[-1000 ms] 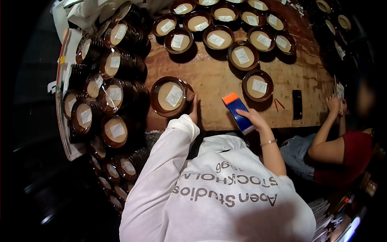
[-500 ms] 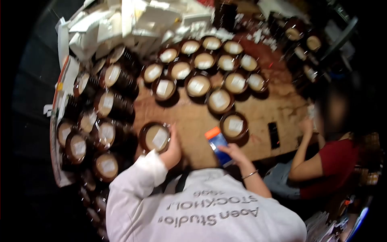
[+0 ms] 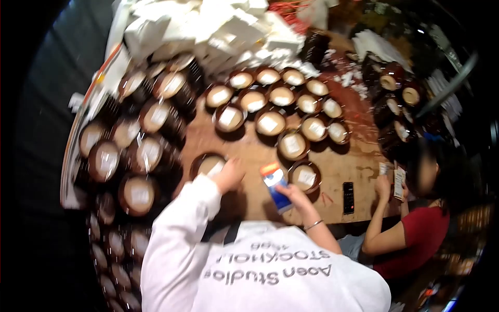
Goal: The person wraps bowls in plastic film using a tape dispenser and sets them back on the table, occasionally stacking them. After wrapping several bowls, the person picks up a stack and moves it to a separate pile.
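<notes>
My left hand [image 3: 230,176] is over the right edge of a dark brown bowl [image 3: 196,167] with a white label on its pale centre. Its fingers are curled together, and what they hold, if anything, is too small to make out. My right hand [image 3: 295,195] grips a blue pack with an orange end [image 3: 275,188], tilted above the wooden table. Just to the right of the pack lies another labelled bowl [image 3: 305,177].
Many labelled bowls [image 3: 270,122] stand across the wooden table [image 3: 249,151]. Stacked bowls [image 3: 138,195] line the left side. White foam pieces [image 3: 197,26] are heaped at the back. A black remote [image 3: 348,198] lies right, near a seated co-worker in red [image 3: 423,236] holding papers.
The whole view has shifted, with the table contents lower and rightward. My left hand has gone from the bowl's side to over its edge, fingers now curled. My right hand still holds the pack.
</notes>
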